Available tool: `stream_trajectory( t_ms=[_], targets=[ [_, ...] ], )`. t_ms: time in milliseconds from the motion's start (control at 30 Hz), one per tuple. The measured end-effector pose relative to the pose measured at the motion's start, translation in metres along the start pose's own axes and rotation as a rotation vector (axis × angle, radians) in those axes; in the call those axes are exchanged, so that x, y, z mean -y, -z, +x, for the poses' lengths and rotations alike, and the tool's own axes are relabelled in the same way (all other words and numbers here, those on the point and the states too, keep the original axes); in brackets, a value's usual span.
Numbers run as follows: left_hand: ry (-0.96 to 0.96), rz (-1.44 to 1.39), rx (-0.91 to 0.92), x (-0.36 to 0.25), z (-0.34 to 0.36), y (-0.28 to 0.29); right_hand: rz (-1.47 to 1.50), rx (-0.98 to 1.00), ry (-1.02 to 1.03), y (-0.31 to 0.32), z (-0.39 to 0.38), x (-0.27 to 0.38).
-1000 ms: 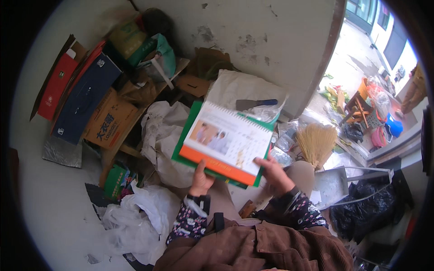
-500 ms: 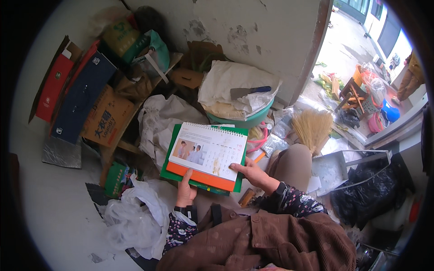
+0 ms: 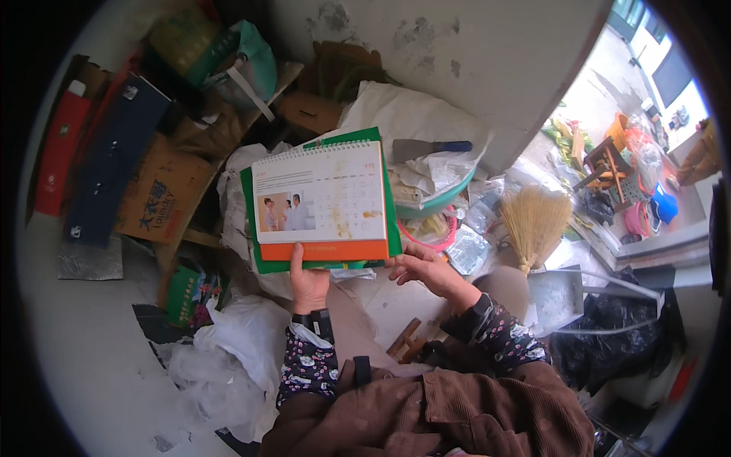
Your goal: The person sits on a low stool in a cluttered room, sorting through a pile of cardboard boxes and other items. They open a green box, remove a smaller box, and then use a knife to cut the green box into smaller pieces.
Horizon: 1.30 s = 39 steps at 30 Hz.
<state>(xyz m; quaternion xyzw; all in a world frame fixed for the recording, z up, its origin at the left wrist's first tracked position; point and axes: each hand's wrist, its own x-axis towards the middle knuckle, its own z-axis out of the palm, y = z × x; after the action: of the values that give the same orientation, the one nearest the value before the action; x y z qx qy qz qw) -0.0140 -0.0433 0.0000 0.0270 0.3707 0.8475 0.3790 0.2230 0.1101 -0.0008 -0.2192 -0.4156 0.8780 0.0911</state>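
A spiral-bound desk calendar (image 3: 320, 179) with a white page, a small photo of people and an orange lower strip is held up in front of me. Behind it sticks out a larger green board (image 3: 390, 213). My left hand (image 3: 308, 288) grips the bottom edge of this stack, thumb on the orange strip and fingers underneath. Beside the lower right corner is my right hand (image 3: 435, 273), fingers loosely bent and spread, the tips close to the green edge. Whether those tips touch it I cannot tell. Yellowish stains mark the calendar page.
A scraper (image 3: 430, 148) lies on white sacking over a teal basin (image 3: 442, 194). To the right are a straw broom (image 3: 533, 221), a metal dustpan (image 3: 556, 298) and a black plastic bag (image 3: 620, 327). Boxes (image 3: 164, 190) crowd the left; clear plastic bags (image 3: 228, 358) lie below them.
The calendar and green board have moved up and left and now face me more squarely. My right hand has let go of the calendar's right side and sits just off its lower corner.
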Motion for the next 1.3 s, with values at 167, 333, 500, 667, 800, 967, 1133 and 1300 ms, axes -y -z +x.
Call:
stream_trajectory(
  t_ms=[167, 333, 500, 667, 800, 967, 1133, 1300],
  targets=[
    [0.239, -0.027, -0.179, 0.023, 0.029, 0.032, -0.100, 0.103, -0.078, 0.034, 0.050, -0.009],
    [0.525, -0.146, -0.142, 0.030, 0.036, 0.061, 0.046, -0.082, -0.253, 0.070, 0.056, -0.027],
    [0.651, -0.158, -0.129, 0.025, 0.034, 0.059, 0.192, -0.157, -0.376, 0.059, 0.055, -0.046],
    [0.708, -0.064, -0.225, 0.012, 0.042, 0.028, 0.389, -0.399, -0.647, 0.016, 0.045, -0.028],
    [0.658, -0.090, -0.334, -0.017, 0.026, -0.005, 0.578, -0.422, -0.365, -0.006, 0.044, 0.038],
    [0.535, -0.084, -0.241, -0.066, 0.027, -0.049, 0.525, -0.369, -0.292, -0.019, 0.068, 0.120],
    [0.465, 0.024, -0.208, -0.110, 0.045, -0.100, 0.352, -0.429, -0.348, -0.073, 0.093, 0.166],
    [0.509, 0.147, -0.121, -0.130, 0.064, -0.131, 0.336, -0.430, -0.356, -0.063, 0.129, 0.214]
  ],
)
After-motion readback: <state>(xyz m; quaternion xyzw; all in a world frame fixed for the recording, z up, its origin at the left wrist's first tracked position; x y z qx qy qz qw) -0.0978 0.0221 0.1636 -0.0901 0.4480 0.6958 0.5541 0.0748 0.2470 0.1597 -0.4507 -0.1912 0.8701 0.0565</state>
